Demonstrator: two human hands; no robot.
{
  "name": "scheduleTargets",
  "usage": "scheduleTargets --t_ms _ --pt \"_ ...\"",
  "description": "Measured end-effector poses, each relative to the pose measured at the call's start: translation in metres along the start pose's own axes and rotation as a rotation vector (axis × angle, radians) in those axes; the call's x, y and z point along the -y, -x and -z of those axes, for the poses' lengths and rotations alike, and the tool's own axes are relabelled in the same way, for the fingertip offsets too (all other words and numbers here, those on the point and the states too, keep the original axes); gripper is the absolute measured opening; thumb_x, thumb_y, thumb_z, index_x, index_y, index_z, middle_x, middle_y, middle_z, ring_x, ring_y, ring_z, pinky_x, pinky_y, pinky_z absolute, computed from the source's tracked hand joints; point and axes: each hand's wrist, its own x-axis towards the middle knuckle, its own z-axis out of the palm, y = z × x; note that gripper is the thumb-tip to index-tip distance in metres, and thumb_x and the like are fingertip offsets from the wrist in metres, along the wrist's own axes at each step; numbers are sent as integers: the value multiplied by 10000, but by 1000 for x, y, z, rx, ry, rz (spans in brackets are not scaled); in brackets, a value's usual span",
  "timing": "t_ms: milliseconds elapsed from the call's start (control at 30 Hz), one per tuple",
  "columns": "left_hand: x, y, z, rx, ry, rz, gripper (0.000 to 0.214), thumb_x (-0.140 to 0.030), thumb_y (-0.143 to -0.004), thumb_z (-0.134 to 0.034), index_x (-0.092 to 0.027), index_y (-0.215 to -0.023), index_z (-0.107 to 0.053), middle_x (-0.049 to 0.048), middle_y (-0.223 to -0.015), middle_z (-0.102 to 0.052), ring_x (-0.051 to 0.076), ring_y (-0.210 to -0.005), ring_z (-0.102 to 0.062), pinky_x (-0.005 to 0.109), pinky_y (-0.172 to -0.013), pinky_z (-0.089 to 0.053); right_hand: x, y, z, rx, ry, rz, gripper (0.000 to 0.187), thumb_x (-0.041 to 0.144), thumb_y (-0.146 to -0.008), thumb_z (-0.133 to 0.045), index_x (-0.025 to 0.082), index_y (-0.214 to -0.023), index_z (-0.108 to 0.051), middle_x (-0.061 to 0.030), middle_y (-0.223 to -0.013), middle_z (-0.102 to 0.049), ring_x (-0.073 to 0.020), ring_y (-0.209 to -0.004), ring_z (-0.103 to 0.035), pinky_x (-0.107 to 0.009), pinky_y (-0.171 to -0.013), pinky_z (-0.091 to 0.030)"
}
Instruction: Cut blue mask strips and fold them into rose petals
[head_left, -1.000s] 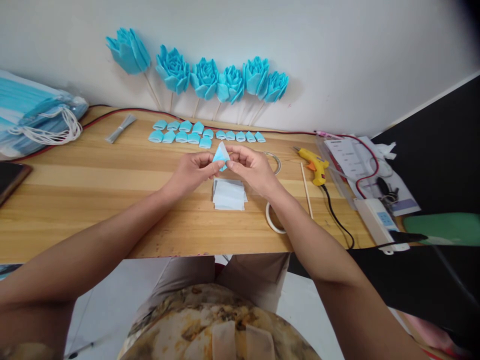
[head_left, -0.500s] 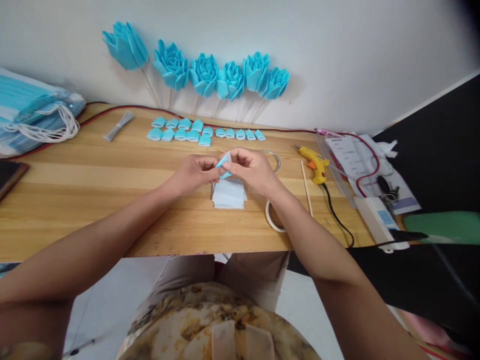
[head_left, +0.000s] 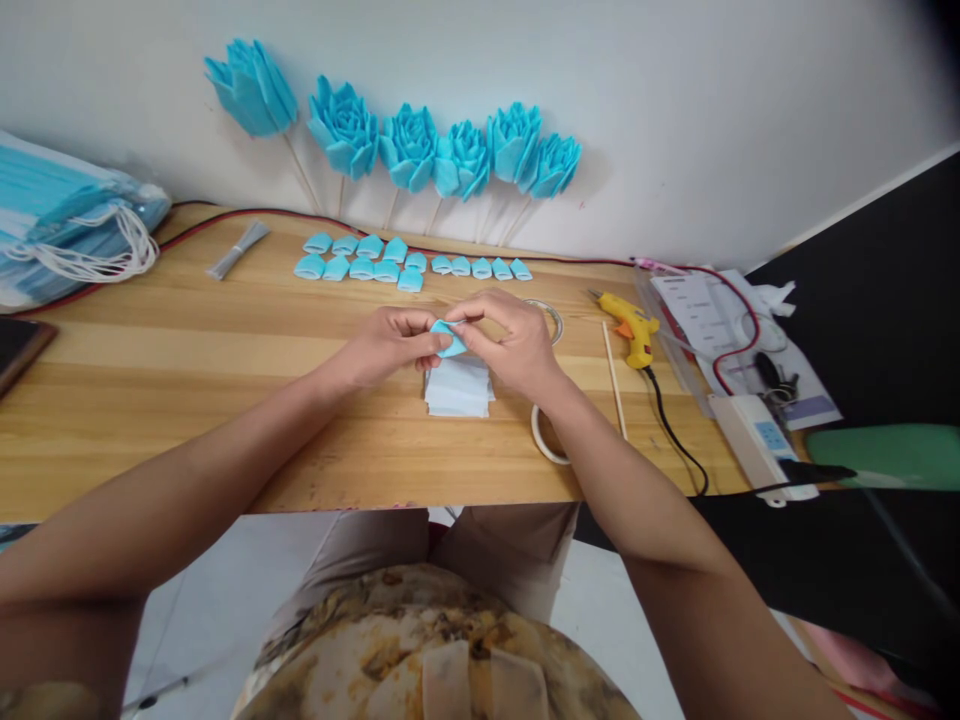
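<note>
Between my two hands is a small folded piece of light-blue fabric. My left hand pinches its left side between thumb and fingers. My right hand is closed on its upper right edge. Just below them, a stack of whitish fabric pieces lies on the wooden table. Behind my hands, several folded blue petals sit in rows. Beside my right hand and forearm are a clear tape roll and a white tape roll, the latter partly covered by the forearm.
Several blue fabric flowers on sticks lean against the wall. A yellow glue gun, a thin wooden stick and a power strip lie to the right. Bagged face masks, tied grey strips and a phone are at left.
The blue fabric piece has been folded over, its pale upper part no longer showing. My right fingers have shifted slightly on its edge, while my left hand stays nearly in place.
</note>
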Motion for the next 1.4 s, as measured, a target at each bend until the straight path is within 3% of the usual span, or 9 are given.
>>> scheduleTargets --t_ms 233,600,833,967,1067,1200,1400 --pt "3 2 0 -7 134 12 314 -424 -739 -763 -171 -635 -608 -13 -599 -613 85 -548 -534 219 -564 -451 -6 0 1 1 57 127 197 168 -936 -552 251 -945 -730 -5 -945 -759 -151 -876 -687 -314 -789 -522" --pt "0 4 -2 35 273 24 305 -440 -744 -761 -168 -687 -634 -4 -605 -625 95 -556 -547 223 -554 -438 -12 0 0 -59 59 256 232 144 -949 -532 242 -975 -741 -19 -933 -751 -140 -880 -688 -302 -770 -531" --pt "5 2 -1 -62 198 35 200 -353 -727 -706 -186 -657 -622 -7 -566 -610 113 -537 -546 251 -560 -442 -3 1 1 51 12 66 260 204 -946 -503 284 -988 -746 -21 -1019 -748 -174 -954 -671 -376 -873 -519" --pt "10 1 2 -124 118 -28 221 -358 -750 -688 -190 -631 -608 -4 -579 -613 118 -556 -547 259 -578 -444 0 0 4 96 -203 -213 293 344 -989 -466 268 -1172 -683 -28 -1031 -734 -167 -976 -664 -355 -883 -528" --pt "7 2 1 -167 77 -56 251 -362 -752 -696 -186 -606 -593 -12 -568 -603 107 -562 -527 250 -591 -440 -4 0 4 119 -366 -357 377 498 -991 -449 219 -1047 -696 -24 -888 -699 -145 -850 -650 -299 -795 -534" --pt "0 3 -1 -190 -15 -54 278 -386 -761 -695 -186 -603 -584 -24 -559 -581 99 -558 -501 246 -606 -442 -5 -1 4 154 -407 -394 432 567 -955 -492 197 -790 -642 -5 -776 -618 -126 -742 -589 -268 -720 -499" --pt "0 3 0 -182 -94 -52 302 -433 -770 -681 -192 -614 -585 -14 -579 -594 114 -572 -514 255 -605 -453 0 -3 4 163 -415 -435 313 493 -898 -602 191 -819 -623 13 -767 -613 -109 -715 -552 -252 -693 -453"
